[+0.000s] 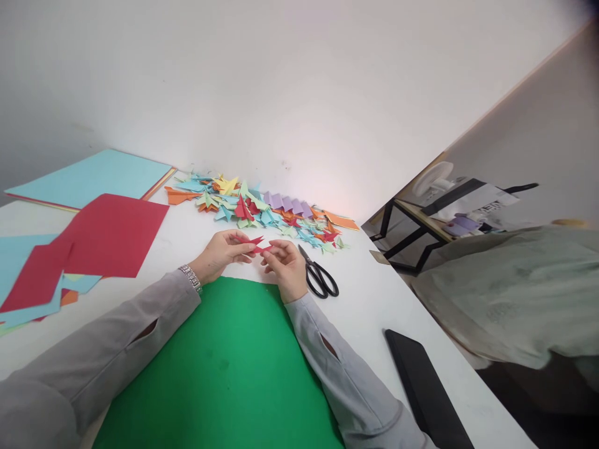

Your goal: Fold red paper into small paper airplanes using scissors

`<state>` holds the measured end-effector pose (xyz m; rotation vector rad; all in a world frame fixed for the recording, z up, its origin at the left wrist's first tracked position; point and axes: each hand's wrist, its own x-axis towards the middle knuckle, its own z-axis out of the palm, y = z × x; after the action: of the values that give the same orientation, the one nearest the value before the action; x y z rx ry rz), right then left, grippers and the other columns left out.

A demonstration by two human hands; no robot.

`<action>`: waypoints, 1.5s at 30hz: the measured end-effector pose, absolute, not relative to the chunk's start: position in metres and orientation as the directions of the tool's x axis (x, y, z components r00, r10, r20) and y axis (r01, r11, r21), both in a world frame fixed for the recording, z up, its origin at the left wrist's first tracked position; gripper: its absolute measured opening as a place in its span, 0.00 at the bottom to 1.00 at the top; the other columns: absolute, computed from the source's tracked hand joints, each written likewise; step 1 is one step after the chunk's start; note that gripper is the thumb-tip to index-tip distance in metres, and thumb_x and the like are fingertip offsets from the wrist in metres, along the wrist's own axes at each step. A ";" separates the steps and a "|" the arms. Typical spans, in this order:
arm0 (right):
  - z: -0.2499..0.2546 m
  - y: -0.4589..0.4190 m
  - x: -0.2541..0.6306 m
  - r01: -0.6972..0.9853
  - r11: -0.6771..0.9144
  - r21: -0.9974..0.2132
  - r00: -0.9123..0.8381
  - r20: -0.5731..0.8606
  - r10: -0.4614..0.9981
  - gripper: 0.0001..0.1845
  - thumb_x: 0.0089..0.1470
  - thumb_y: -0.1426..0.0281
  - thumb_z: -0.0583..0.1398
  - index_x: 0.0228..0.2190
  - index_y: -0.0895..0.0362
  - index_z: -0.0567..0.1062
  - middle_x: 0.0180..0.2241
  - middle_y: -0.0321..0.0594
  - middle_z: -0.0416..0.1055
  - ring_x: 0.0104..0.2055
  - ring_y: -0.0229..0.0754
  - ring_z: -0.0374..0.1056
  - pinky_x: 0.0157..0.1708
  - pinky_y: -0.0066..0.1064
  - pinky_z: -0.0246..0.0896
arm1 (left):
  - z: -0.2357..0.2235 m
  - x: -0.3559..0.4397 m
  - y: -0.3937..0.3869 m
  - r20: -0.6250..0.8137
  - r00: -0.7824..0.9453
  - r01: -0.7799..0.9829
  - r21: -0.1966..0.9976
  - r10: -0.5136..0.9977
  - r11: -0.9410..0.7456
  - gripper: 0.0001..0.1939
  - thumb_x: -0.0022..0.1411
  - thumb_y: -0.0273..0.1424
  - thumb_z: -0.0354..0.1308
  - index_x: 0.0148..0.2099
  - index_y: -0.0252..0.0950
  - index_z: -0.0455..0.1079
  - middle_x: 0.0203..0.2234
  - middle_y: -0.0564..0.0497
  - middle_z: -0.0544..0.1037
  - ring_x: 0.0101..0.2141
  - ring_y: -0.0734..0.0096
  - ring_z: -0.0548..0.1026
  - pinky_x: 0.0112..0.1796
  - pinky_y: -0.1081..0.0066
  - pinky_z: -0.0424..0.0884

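Red folded paper [262, 249] pinched between left hand [223, 252] and right hand [288, 266]

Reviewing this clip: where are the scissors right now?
In the head view, the black-handled scissors lie on the white table, just right of the right hand, with the dark tablet-like object nearer the person.

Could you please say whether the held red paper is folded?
Folded: the red paper shows pointed flaps between left hand and right hand.
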<state>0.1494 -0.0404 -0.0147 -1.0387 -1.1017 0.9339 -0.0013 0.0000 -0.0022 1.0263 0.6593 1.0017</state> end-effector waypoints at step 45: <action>-0.015 -0.042 0.148 0.103 0.316 -0.943 0.298 0.332 0.895 0.14 0.41 0.63 0.65 0.33 0.55 0.76 0.28 0.36 0.73 0.21 0.34 0.65 0.16 0.26 0.59 | -0.007 0.001 0.002 0.029 0.306 -0.344 0.936 0.951 0.082 0.17 0.36 0.29 0.72 0.31 0.30 0.73 0.22 0.49 0.78 0.25 0.71 0.75 0.27 0.71 0.72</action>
<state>0.1475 -0.0425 -0.0148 -1.1309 -1.1512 0.7118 0.0014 0.0016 -0.0073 1.0568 0.7365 1.1107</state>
